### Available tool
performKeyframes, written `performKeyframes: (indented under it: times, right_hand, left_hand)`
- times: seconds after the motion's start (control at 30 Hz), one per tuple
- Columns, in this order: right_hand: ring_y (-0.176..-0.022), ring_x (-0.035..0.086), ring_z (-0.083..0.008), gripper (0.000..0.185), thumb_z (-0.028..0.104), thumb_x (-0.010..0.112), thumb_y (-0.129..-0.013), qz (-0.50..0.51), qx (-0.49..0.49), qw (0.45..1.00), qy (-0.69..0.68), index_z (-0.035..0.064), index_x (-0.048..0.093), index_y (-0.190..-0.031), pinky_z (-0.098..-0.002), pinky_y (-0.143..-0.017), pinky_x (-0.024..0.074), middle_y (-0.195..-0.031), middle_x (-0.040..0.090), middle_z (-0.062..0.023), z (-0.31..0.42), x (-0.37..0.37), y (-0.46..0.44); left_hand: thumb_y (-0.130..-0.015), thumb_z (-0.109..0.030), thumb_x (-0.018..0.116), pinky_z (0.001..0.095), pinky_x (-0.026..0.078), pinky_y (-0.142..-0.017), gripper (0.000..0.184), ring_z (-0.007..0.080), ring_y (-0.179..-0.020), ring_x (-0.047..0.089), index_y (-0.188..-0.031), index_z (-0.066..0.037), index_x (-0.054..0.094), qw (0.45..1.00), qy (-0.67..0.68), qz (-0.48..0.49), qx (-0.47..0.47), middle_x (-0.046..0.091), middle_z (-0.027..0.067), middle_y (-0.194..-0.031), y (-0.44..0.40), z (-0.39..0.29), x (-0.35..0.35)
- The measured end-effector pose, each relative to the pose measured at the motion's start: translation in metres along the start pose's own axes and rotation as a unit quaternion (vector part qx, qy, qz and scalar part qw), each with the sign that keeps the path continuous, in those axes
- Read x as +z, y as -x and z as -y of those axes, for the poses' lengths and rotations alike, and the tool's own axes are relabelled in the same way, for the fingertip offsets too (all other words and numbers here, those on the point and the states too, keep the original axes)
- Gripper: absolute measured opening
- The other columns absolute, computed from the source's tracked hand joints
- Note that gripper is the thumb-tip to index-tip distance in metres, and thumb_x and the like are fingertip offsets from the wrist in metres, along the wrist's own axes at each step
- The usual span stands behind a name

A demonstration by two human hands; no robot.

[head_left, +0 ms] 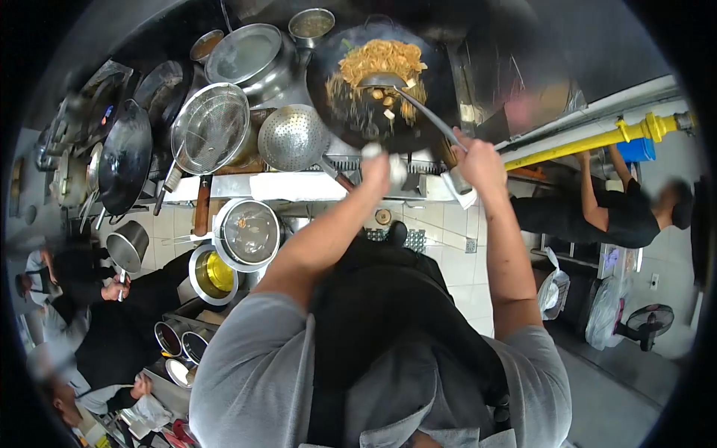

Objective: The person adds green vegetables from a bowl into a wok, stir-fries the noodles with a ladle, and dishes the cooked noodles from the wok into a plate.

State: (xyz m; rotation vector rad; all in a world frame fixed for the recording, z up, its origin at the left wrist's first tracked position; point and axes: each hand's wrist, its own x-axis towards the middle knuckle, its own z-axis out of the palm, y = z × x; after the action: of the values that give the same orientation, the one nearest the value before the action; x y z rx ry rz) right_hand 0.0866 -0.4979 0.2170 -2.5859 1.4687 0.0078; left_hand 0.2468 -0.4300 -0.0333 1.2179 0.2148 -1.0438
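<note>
A large dark wok (332, 89) sits on the stove with noodles (388, 60), pale cubes and browned pieces in it. My right hand (480, 163) is closed around the long handle of a wok ladle (382, 80), whose bowl rests among the noodles. At the wok's near rim, my left hand (376, 176) is closed on a white cloth (396, 172), blurred by motion. Whether the cloth is wrapped around a wok handle, I cannot tell. Left of the wok lies a perforated strainer ladle (293, 138), its handle running toward my left hand.
A wire-mesh strainer (210, 127) and a lidded steel pot (250, 56) stand to the left. A pot of yellow liquid (216, 276) is below them. A yellow gas pipe (582, 147) runs along the right. Co-workers stand at left, one holding a saucepan (128, 246), and at right.
</note>
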Motion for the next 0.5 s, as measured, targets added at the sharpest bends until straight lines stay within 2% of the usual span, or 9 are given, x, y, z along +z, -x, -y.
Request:
performKeyframes:
  times: [0.03, 0.07, 0.13, 0.2, 0.27, 0.33, 0.4, 0.43, 0.5]
  right_hand:
    - [-0.089, 0.067, -0.039, 0.038, 0.03, 0.059, -0.091, 0.034, 0.009, 0.999, 0.033, 0.0248, 0.061, -0.129, -0.0486, -0.08, 0.0544, -0.097, 0.069, -0.0198, 0.009, -0.022, 0.007]
    - [-0.093, 0.066, -0.0382, 0.037, 0.029, 0.059, -0.092, 0.047, 0.002, 0.999, 0.025, 0.0241, 0.062, -0.128, -0.048, -0.082, 0.0537, -0.1, 0.069, -0.0191, 0.012, -0.033, 0.01]
    - [-0.098, 0.066, -0.0369, 0.036, 0.027, 0.058, -0.092, 0.072, -0.013, 0.996, 0.055, 0.0234, 0.062, -0.127, -0.0473, -0.086, 0.0525, -0.104, 0.069, -0.0178, 0.014, -0.054, 0.014]
    - [-0.099, 0.065, -0.0362, 0.035, 0.027, 0.058, -0.092, 0.068, -0.041, 0.995, 0.066, 0.0227, 0.063, -0.126, -0.0471, -0.087, 0.052, -0.106, 0.068, -0.0173, 0.013, -0.06, 0.001]
    - [-0.101, 0.065, -0.0355, 0.034, 0.027, 0.058, -0.092, 0.086, -0.058, 0.992, 0.071, 0.022, 0.064, -0.125, -0.0469, -0.088, 0.0514, -0.107, 0.068, -0.0169, 0.011, -0.046, 0.001]
    - [-0.099, 0.066, -0.0354, 0.032, 0.027, 0.057, -0.092, 0.08, -0.048, 0.994, 0.055, 0.0211, 0.064, -0.123, -0.0465, -0.087, 0.0526, -0.106, 0.069, -0.0159, 0.017, -0.02, -0.026]
    - [-0.097, 0.066, -0.0368, 0.033, 0.027, 0.056, -0.093, 0.042, 0.002, 0.998, 0.046, 0.02, 0.064, -0.124, -0.0469, -0.085, 0.0537, -0.104, 0.069, -0.017, 0.024, 0.008, -0.032]
    - [-0.094, 0.067, -0.038, 0.036, 0.028, 0.055, -0.093, 0.036, 0.019, 0.998, 0.037, 0.0203, 0.061, -0.128, -0.048, -0.081, 0.0542, -0.102, 0.069, -0.0198, 0.025, 0.015, -0.029]
    - [-0.092, 0.067, -0.0384, 0.036, 0.029, 0.055, -0.093, 0.012, 0.034, 0.999, 0.009, 0.0207, 0.06, -0.129, -0.0488, -0.08, 0.054, -0.1, 0.069, -0.021, 0.021, 0.03, -0.016]
  left_hand:
    - [-0.085, -0.008, 0.058, 0.0454, 0.054, -0.07, 0.023, 0.0256, -0.078, 0.063, -0.103, 0.005, 0.06, 0.998, 0.021, 0.057, -0.031, 0.064, 0.0156, -0.098, -0.015, -0.018, 0.01]
    - [-0.086, -0.005, 0.056, 0.0458, 0.055, -0.069, 0.02, 0.0272, -0.078, 0.065, -0.103, 0.005, 0.059, 0.999, 0.026, 0.025, -0.023, 0.064, 0.0155, -0.097, -0.023, -0.031, 0.026]
    - [-0.091, -0.006, 0.05, 0.0485, 0.057, -0.063, 0.018, 0.0296, -0.076, 0.068, -0.106, -0.001, 0.058, 0.993, 0.059, 0.019, -0.095, 0.065, 0.0125, -0.092, 0.008, -0.061, 0.042]
    - [-0.093, -0.003, 0.047, 0.0481, 0.058, -0.064, 0.019, 0.0291, -0.078, 0.069, -0.108, -0.001, 0.058, 0.991, 0.105, 0.059, -0.06, 0.066, 0.013, -0.094, 0.022, -0.069, 0.047]
    - [-0.093, -0.002, 0.046, 0.0457, 0.059, -0.064, 0.021, 0.0287, -0.077, 0.069, -0.11, -0.002, 0.058, 0.988, 0.093, 0.047, -0.115, 0.066, 0.0153, -0.099, 0.021, -0.079, 0.049]
    - [-0.093, -0.004, 0.047, 0.0469, 0.058, -0.064, 0.019, 0.0285, -0.076, 0.068, -0.107, -0.001, 0.059, 0.994, 0.063, 0.038, -0.083, 0.065, 0.0159, -0.098, 0.008, -0.077, 0.05]
    - [-0.086, -0.001, 0.051, 0.0418, 0.056, -0.061, 0.024, 0.0263, -0.073, 0.066, -0.109, 0.004, 0.059, 0.999, 0.008, 0.022, -0.022, 0.064, 0.014, -0.096, 0.013, -0.058, 0.031]
    - [-0.085, -0.002, 0.055, 0.0387, 0.055, -0.063, 0.021, 0.023, -0.078, 0.066, -0.105, 0.003, 0.06, 0.999, -0.018, 0.047, -0.004, 0.064, 0.0121, -0.096, -0.019, -0.015, 0.006]
    - [-0.085, 0.0, 0.055, 0.0394, 0.054, -0.073, 0.025, 0.0214, -0.086, 0.064, -0.109, 0.003, 0.06, 0.998, -0.029, 0.05, -0.011, 0.064, 0.0115, -0.101, 0.061, -0.017, -0.017]
